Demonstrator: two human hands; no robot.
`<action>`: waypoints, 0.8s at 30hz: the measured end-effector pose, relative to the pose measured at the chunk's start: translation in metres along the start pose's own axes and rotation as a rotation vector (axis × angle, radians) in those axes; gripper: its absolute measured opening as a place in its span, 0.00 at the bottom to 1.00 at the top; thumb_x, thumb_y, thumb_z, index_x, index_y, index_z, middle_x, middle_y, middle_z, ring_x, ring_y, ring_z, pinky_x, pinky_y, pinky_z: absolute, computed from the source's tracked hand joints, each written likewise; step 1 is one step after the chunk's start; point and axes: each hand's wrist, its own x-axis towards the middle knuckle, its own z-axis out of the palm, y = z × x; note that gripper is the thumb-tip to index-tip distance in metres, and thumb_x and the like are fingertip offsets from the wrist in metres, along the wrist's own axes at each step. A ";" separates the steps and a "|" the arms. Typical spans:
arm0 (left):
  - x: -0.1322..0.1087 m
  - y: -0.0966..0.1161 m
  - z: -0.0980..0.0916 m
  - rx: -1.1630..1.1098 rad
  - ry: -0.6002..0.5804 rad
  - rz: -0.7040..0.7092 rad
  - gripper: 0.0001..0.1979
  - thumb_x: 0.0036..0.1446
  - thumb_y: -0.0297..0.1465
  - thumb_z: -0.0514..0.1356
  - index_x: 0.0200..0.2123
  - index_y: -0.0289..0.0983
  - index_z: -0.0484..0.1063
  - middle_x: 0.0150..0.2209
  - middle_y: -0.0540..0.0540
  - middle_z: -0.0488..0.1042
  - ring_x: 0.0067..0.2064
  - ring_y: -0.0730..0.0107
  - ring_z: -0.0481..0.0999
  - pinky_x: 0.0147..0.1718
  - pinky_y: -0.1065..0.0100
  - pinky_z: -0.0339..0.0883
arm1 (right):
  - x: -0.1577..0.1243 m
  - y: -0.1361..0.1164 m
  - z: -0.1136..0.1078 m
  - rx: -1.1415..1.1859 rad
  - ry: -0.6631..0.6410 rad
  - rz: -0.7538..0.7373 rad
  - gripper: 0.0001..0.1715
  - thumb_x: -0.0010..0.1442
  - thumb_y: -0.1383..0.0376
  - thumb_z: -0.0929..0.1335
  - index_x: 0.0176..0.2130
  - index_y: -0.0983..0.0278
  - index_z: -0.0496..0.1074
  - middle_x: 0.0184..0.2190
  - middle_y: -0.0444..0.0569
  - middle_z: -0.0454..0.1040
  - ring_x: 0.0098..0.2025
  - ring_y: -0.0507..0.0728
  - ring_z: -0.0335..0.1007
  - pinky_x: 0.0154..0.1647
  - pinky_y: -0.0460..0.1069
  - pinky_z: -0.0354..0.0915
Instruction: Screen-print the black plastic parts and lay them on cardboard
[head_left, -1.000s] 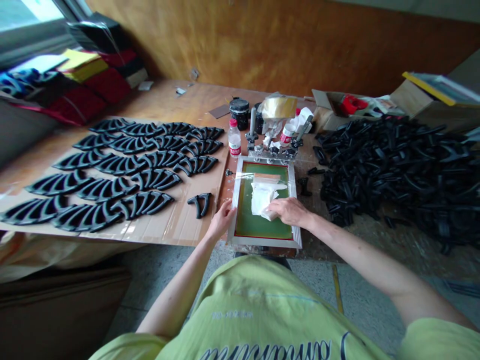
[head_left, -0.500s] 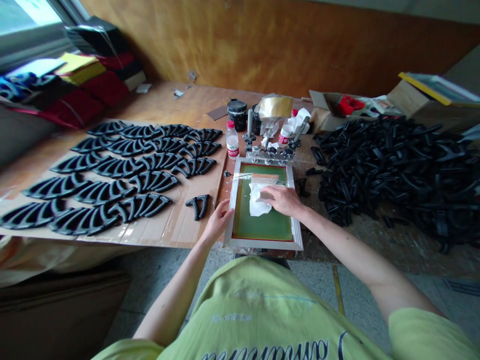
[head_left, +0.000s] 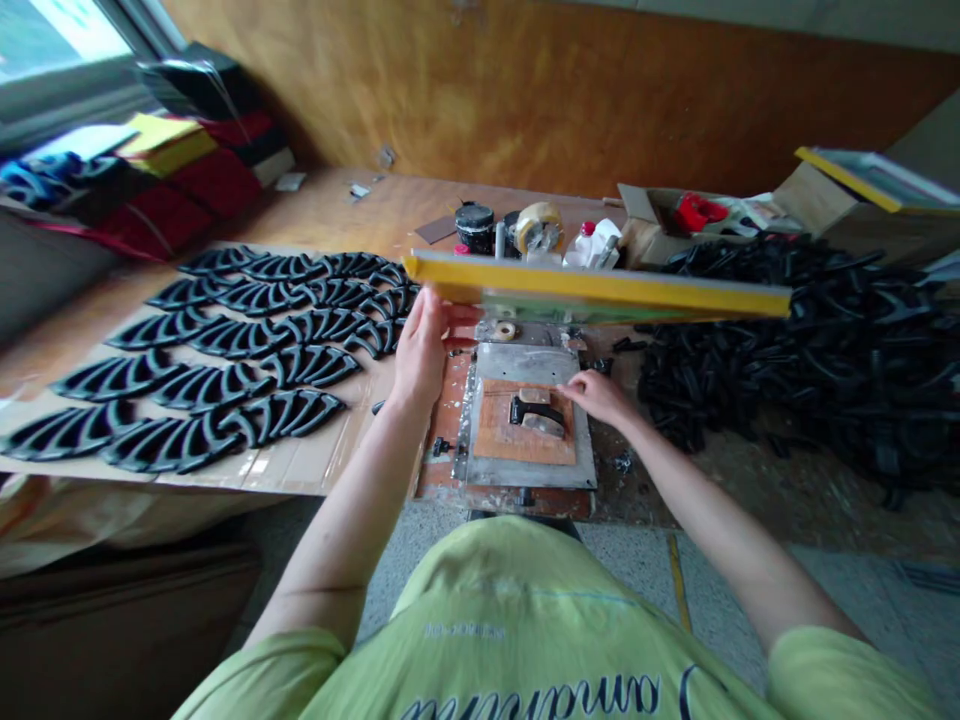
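My left hand (head_left: 424,345) grips the left end of the screen printing frame (head_left: 600,285), which is raised and tilted with its yellow-taped edge toward me. Beneath it a metal base plate (head_left: 517,362) carries a wooden board (head_left: 495,445). A black curved plastic handle (head_left: 541,412) lies on the board's raised middle block. My right hand (head_left: 596,395) is at the board's upper right corner, fingers pinched together, just beside the handle. Whether those fingers hold anything is hidden. The squeegee and white cloth are out of sight.
Rows of black plastic handles (head_left: 210,380) lie on cardboard to the left. A big heap of black handles (head_left: 810,350) covers the right side. Behind the frame stand a dark tub (head_left: 474,228) and a tape roll (head_left: 538,228). An open carton (head_left: 641,215) sits at back right.
The screen frame has swung up from flat, lifted by my left hand, uncovering the board and handle. My right hand has left the white cloth and moved slightly right.
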 end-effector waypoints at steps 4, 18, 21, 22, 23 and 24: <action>-0.009 -0.008 0.009 -0.031 0.052 -0.013 0.26 0.64 0.53 0.49 0.52 0.41 0.67 0.42 0.44 0.78 0.42 0.66 0.80 0.33 0.69 0.74 | -0.021 -0.038 0.040 -0.177 -0.126 -0.073 0.14 0.62 0.55 0.71 0.32 0.63 0.71 0.36 0.54 0.75 0.42 0.59 0.70 0.44 0.51 0.65; -0.124 -0.128 -0.065 0.021 0.105 -0.759 0.17 0.56 0.47 0.58 0.32 0.37 0.64 0.34 0.43 0.79 0.34 0.65 0.80 0.32 0.67 0.73 | -0.041 -0.018 -0.002 -0.069 0.036 -0.051 0.08 0.67 0.64 0.66 0.40 0.63 0.74 0.43 0.55 0.76 0.49 0.60 0.68 0.53 0.55 0.62; -0.103 -0.139 -0.135 0.421 0.224 -0.681 0.15 0.58 0.45 0.51 0.31 0.39 0.62 0.29 0.45 0.77 0.29 0.67 0.78 0.29 0.69 0.71 | -0.027 0.072 -0.041 -0.296 0.103 0.426 0.16 0.64 0.58 0.67 0.42 0.69 0.75 0.46 0.68 0.72 0.51 0.66 0.68 0.51 0.59 0.62; -0.098 -0.141 -0.155 0.579 0.225 -0.689 0.14 0.58 0.43 0.49 0.32 0.39 0.62 0.28 0.45 0.77 0.28 0.66 0.78 0.27 0.68 0.71 | -0.026 0.095 -0.049 -0.307 0.079 0.495 0.17 0.62 0.58 0.69 0.41 0.70 0.75 0.44 0.71 0.72 0.50 0.69 0.68 0.48 0.62 0.63; -0.095 -0.143 -0.172 0.719 0.210 -0.708 0.13 0.58 0.42 0.47 0.32 0.39 0.63 0.26 0.45 0.77 0.26 0.65 0.77 0.26 0.67 0.70 | -0.026 0.114 -0.054 -0.320 0.032 0.566 0.15 0.59 0.58 0.70 0.38 0.69 0.75 0.41 0.69 0.73 0.48 0.70 0.69 0.46 0.63 0.63; -0.093 -0.144 -0.185 0.830 0.189 -0.730 0.13 0.57 0.41 0.47 0.31 0.39 0.64 0.24 0.44 0.76 0.25 0.63 0.77 0.24 0.66 0.70 | -0.027 0.127 -0.056 -0.317 -0.016 0.604 0.13 0.58 0.60 0.71 0.37 0.69 0.75 0.38 0.67 0.74 0.45 0.70 0.70 0.43 0.64 0.64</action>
